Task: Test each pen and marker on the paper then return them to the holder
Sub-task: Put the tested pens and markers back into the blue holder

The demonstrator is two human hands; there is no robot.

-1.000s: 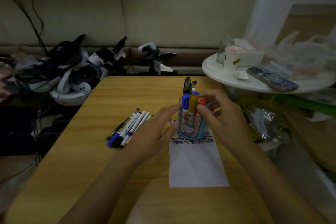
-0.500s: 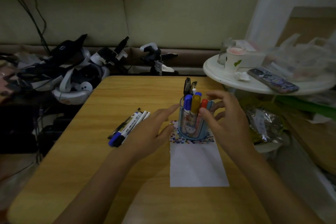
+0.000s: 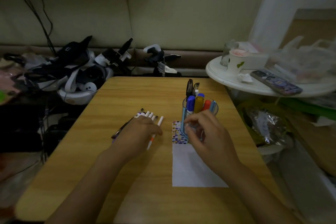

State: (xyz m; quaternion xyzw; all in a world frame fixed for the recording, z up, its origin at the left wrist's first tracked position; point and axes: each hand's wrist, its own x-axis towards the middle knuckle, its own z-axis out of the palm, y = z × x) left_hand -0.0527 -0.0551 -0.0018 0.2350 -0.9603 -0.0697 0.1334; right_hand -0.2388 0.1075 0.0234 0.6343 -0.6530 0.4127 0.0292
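On our wooden counter, one paper bears one holder, our right hand curled empty before it, left hand flat on loose pens.

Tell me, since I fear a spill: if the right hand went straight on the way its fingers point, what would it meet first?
Probably the holder: the right hand sits just before it, though depth is unclear.

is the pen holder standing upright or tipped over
Upright. The pen holder stands on the far end of the paper, its pens pointing up, with the right hand in front of it.
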